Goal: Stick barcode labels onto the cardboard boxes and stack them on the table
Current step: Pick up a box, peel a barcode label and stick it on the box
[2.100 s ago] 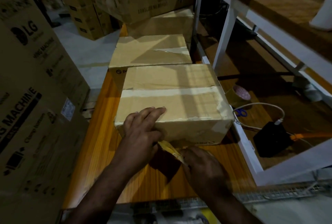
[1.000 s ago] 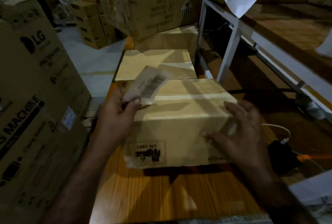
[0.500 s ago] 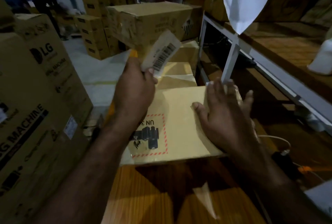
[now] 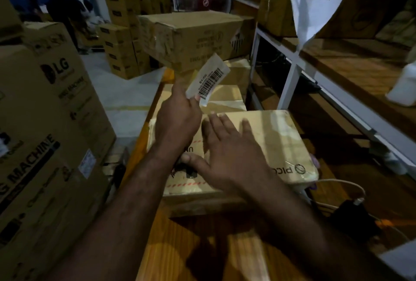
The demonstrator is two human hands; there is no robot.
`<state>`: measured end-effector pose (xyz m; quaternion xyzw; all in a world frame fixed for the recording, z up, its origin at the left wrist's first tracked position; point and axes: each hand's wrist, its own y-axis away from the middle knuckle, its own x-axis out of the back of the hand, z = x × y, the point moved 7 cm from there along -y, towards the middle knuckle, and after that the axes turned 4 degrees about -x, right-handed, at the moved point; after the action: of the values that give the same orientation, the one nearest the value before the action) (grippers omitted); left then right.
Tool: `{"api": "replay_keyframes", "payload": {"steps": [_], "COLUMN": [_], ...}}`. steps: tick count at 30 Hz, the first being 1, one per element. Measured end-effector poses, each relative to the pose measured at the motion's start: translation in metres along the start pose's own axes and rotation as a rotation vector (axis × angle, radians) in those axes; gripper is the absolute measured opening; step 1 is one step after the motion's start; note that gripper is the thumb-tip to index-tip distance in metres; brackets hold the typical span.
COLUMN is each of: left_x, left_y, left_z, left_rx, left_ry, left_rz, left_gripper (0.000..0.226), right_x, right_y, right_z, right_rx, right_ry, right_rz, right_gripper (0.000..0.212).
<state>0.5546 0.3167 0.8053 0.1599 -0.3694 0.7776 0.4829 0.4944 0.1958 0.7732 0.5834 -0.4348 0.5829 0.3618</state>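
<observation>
Head view. Holds a barcode label (image 4: pixel 208 80) up in the left hand (image 4: pixel 177 118), pinched by its lower end between thumb and fingertips, bars facing the camera, in the air and touching no box. Presses the right hand (image 4: pixel 229 157) flat on top of the nearest box (image 4: pixel 281 141), fingers straight and spread, thumb stretched out toward the left wrist. Partly covers a red-bordered sticker (image 4: pixel 189 185) on that box top with both forearms.

Finds the nearest box lying on the wooden counter (image 4: pixel 171 242), close to its right edge. Just behind it, toward the far end of the counter, a second box (image 4: pixel 225 98) sealed with tape, and beyond that a larger box (image 4: pixel 198 37) resting higher up on another.

Off the left edge of the counter, a tall printed carton (image 4: pixel 45 123). Off the right edge, a white shelf frame (image 4: pixel 290 82), with a black adapter (image 4: pixel 351 213) and white cable (image 4: pixel 337 182) low down beside the nearest box.
</observation>
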Motion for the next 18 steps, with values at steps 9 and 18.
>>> {"api": "replay_keyframes", "payload": {"steps": [9, 18], "left_x": [-0.005, -0.001], "left_y": [-0.008, -0.003], "left_z": [-0.007, -0.007], "left_rx": [0.041, 0.018], "left_ry": [0.072, 0.098], "left_rz": [-0.012, -0.009], "left_gripper": [0.029, 0.028], "right_x": [-0.002, 0.013], "right_y": [0.064, -0.011], "right_z": [-0.007, -0.009], "right_rx": [0.137, 0.028], "right_ry": [0.022, 0.029], "right_rz": [-0.137, 0.06], "right_gripper": [0.093, 0.068]}}
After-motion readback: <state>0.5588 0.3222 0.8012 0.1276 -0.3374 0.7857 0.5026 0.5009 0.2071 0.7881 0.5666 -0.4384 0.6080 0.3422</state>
